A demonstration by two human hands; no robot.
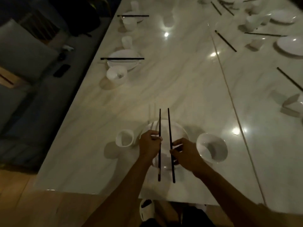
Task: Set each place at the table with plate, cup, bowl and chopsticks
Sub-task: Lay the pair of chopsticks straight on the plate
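At the near end of the white marble table (180, 82) lies a white plate (177, 130). A white cup (125, 138) stands to its left and a white bowl (212, 147) to its right. My left hand (150, 145) pinches one black chopstick (159, 122) over the plate. My right hand (185, 153) pinches the second black chopstick (169, 123). Both sticks run roughly parallel, pointing away from me, a small gap between them.
Along the left edge stand two set places, each a plate (123, 60) with chopsticks (122, 58) across it, a bowl (116, 74) and a cup (127, 42). Plates (290, 45), cups and loose chopsticks (225, 40) lie at the right. A dark chair and floor flank the left side.
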